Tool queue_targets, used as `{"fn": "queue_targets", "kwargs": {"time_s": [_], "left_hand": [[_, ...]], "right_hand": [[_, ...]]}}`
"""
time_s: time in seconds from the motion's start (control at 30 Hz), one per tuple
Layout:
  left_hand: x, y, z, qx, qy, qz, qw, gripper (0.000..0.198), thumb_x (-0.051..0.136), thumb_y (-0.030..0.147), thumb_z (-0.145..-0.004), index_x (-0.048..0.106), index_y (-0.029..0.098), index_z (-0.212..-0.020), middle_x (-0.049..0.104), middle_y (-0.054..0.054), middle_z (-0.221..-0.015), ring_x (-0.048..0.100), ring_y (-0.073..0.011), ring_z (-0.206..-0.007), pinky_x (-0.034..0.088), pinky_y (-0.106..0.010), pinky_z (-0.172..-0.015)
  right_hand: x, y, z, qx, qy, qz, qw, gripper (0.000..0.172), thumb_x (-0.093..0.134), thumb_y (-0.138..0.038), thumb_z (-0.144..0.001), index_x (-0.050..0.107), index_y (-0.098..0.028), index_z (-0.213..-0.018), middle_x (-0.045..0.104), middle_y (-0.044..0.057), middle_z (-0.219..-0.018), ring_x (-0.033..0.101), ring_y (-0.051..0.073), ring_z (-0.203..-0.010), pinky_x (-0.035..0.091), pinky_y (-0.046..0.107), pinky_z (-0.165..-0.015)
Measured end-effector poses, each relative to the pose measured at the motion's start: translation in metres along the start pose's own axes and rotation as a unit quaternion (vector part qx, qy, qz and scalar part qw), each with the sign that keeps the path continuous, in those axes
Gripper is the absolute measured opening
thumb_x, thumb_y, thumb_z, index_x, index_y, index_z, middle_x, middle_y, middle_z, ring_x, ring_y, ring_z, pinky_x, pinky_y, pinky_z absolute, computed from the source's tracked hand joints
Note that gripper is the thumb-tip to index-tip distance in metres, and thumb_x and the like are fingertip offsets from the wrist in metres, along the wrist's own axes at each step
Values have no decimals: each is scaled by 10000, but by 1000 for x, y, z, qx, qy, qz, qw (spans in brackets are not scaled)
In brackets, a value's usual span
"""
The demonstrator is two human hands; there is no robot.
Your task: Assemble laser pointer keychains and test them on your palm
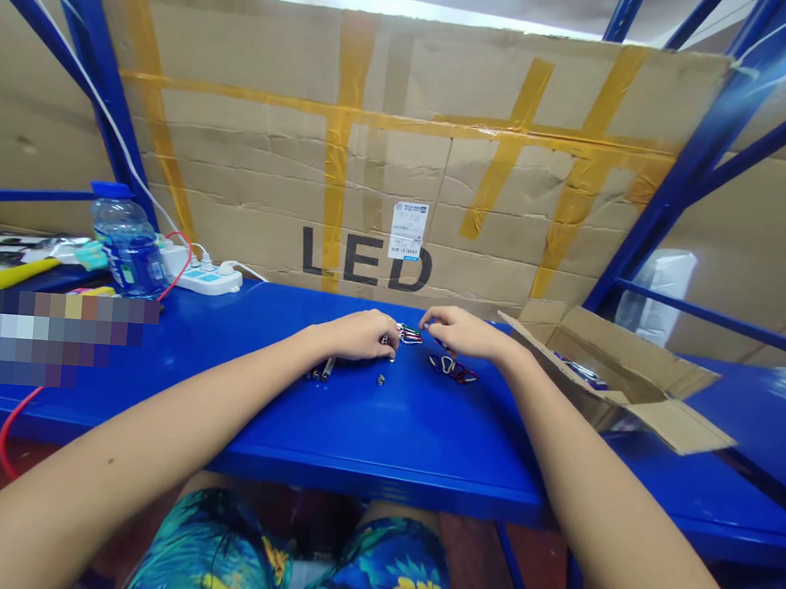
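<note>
My left hand (363, 335) is low over the blue tabletop, its fingers bent and closed around something small that I cannot make out. Under its wrist side lie dark metal tubes (324, 370), partly hidden. A small shiny metal piece (380, 380) rests in front of that hand. Between both hands is a bunch of small shiny coloured pieces (409, 334). My right hand (461, 332) is beside it with curled fingers; a small dark thing shows at the fingertips, too little to name. Several coloured carabiners (452, 368) lie just below the right hand.
An open cardboard box (576, 366) with shiny items inside stands at the right. At the left are a water bottle (127, 244), a white power strip (209, 277) and a red cable (17, 421). A large cardboard sheet (254, 168) closes off the back, between blue rack posts (676, 189).
</note>
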State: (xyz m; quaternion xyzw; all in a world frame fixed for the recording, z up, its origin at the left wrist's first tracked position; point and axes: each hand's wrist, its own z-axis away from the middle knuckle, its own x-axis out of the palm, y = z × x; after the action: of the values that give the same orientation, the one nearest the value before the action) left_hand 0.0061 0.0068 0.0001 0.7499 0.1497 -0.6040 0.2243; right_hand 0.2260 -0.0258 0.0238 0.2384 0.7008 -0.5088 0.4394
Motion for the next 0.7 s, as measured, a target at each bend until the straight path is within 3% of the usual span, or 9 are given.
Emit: {"fn": "queue_targets", "kwargs": {"time_s": [0.43,0.7], "left_hand": [[-10,12,3,-30,-55,22,998,131,608,205,-811,728,175,-853,710,-48,-850,599,-166,-778,386,-265,-676],[-16,8,6,-51,-94,6,994,219,585,133,-788,743,173,-933,714,-55,-862,592,-159,-738,388,-261,-656]], "right_hand": [[1,9,-3,-14,11,-37,999,190,511,-275,-828,578,-168,-971,577,-17,-620,513,115,-465,407,248,-486],[4,16,-7,-9,34,-64,997,281,607,-334,-832,525,-165,-1042,592,-13,-711,516,91,-497,417,227,-472]]}}
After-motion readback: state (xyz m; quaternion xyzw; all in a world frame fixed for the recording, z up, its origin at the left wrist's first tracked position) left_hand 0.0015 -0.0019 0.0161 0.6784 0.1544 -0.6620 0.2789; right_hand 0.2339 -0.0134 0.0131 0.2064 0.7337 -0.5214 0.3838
